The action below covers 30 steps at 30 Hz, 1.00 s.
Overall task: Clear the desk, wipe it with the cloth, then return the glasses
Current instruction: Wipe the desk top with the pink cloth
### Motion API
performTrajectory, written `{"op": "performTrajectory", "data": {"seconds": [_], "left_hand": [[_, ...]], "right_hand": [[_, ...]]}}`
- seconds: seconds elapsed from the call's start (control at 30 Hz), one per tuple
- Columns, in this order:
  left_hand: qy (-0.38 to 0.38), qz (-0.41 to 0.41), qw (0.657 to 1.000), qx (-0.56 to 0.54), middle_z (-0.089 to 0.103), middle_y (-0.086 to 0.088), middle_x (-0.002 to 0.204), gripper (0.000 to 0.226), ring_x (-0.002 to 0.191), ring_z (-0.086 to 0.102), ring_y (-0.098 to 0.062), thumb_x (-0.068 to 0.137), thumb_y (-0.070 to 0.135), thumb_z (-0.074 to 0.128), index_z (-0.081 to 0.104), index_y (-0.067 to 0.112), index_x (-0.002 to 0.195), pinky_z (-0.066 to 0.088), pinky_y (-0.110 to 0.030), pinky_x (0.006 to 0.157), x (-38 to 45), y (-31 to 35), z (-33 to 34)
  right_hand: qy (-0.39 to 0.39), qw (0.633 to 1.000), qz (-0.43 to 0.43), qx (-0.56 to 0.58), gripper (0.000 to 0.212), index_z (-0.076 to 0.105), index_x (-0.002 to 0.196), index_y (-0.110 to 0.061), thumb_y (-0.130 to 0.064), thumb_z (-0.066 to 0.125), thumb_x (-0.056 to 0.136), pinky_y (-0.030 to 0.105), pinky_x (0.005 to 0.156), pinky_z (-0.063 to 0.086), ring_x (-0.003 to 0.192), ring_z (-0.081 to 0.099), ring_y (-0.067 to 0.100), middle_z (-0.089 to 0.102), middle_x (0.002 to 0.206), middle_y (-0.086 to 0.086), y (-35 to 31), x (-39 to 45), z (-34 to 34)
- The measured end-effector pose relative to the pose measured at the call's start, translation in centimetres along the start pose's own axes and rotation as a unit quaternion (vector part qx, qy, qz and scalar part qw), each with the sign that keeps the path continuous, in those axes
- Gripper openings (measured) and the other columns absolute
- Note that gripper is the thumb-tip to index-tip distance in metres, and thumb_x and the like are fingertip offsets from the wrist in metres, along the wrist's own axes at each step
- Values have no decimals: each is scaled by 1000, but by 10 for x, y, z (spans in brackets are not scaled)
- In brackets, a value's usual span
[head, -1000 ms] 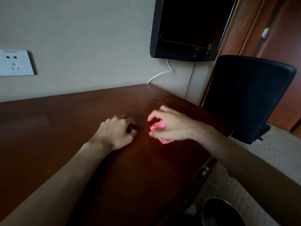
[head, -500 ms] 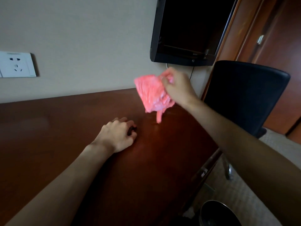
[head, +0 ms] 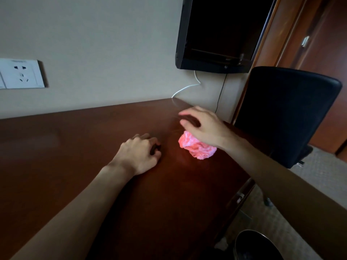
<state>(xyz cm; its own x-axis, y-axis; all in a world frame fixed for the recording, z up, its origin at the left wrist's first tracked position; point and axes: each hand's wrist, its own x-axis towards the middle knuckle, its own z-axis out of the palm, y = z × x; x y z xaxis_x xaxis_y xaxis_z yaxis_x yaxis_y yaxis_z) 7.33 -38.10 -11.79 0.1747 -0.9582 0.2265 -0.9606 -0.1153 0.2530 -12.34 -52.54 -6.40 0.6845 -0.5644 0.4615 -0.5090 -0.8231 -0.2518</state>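
The dark wooden desk (head: 75, 156) ran along a beige wall. The left hand (head: 138, 153) rested on it, fingers curled round something small and dark, too hidden to identify. The pink cloth (head: 195, 148) lay crumpled on the desk under the right hand (head: 202, 126), whose fingers were spread loosely above it, blurred.
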Motion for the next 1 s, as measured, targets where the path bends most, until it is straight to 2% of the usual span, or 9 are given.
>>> {"op": "performTrajectory", "data": {"seconds": [0.13, 0.23, 0.37, 0.47, 0.53, 0.7, 0.77, 0.9, 1.0], "left_hand": [[1, 3, 1000, -3, 55, 8, 128, 38, 121, 52, -26, 93, 48, 47, 57, 38, 128, 47, -40, 91, 1, -1, 0], [0, -4, 1000, -2, 54, 6, 133, 39, 123, 51, -26, 93, 48, 47, 57, 38, 129, 47, -40, 92, -2, 0, -1], [-4, -3, 1000, -2, 55, 6, 130, 39, 122, 52, -26, 94, 48, 47, 57, 36, 130, 48, -40, 91, -2, 3, -2], [-18, -3, 1000, -1, 53, 4, 134, 40, 126, 50, -27, 97, 46, 46, 55, 34, 134, 46, -41, 94, -5, 5, -5], [-23, -11, 1000, -1, 49, 1, 144, 41, 132, 46, -30, 98, 45, 48, 53, 34, 138, 44, -42, 100, -7, 7, -6], [-14, -1, 1000, 0, 55, 2, 133, 38, 123, 52, -31, 93, 48, 50, 57, 37, 129, 48, -42, 95, -5, 5, -6], [-20, -7, 1000, -3, 52, 1, 140, 41, 128, 49, -32, 95, 46, 49, 55, 37, 135, 46, -42, 99, -6, 4, -6], [-35, -3, 999, 2, 44, 0, 150, 45, 135, 44, -30, 101, 43, 45, 48, 33, 144, 42, -40, 104, -7, 7, -7], [-23, 6, 1000, 4, 53, 1, 135, 38, 124, 52, -31, 96, 46, 49, 56, 37, 132, 47, -41, 95, -2, 4, -8]], "right_hand": [[-85, 987, 113, -76, 53, 60, 119, -46, -78, 43, 81, 41, 100, 47, 119, 58, 23, 60, 121, -13, 3, -27, 26], [-15, 997, 73, -24, 41, 60, 113, -41, -66, 51, 82, 41, 95, 49, 115, 58, 20, 59, 118, -16, -5, -60, 39], [-18, 999, 18, 34, 40, 59, 122, -40, -53, 60, 85, 35, 102, 47, 125, 56, 13, 49, 126, -15, -1, -73, 33], [28, 978, 201, -57, 34, 61, 115, -33, -55, 61, 89, 45, 99, 47, 119, 56, 33, 47, 126, 2, 40, -37, 29], [-15, 951, 286, -117, 38, 58, 116, -35, -64, 54, 91, 55, 102, 41, 121, 52, 39, 48, 128, 5, 53, -18, 24], [-63, 998, -9, -1, 31, 63, 109, -33, -58, 54, 94, 39, 95, 49, 117, 62, 25, 59, 116, -10, -24, -62, 46], [-48, 999, 26, 2, 30, 66, 112, -29, -53, 57, 95, 38, 97, 50, 116, 62, 22, 60, 116, -8, -3, -53, 45], [20, 948, 292, -126, 27, 63, 112, -22, -43, 52, 97, 49, 100, 43, 120, 52, 37, 54, 123, 8, 52, -4, 36], [12, 983, 145, -111, 23, 61, 105, -20, -40, 57, 95, 42, 95, 44, 110, 54, 33, 56, 115, 5, -2, -15, 54]]}}
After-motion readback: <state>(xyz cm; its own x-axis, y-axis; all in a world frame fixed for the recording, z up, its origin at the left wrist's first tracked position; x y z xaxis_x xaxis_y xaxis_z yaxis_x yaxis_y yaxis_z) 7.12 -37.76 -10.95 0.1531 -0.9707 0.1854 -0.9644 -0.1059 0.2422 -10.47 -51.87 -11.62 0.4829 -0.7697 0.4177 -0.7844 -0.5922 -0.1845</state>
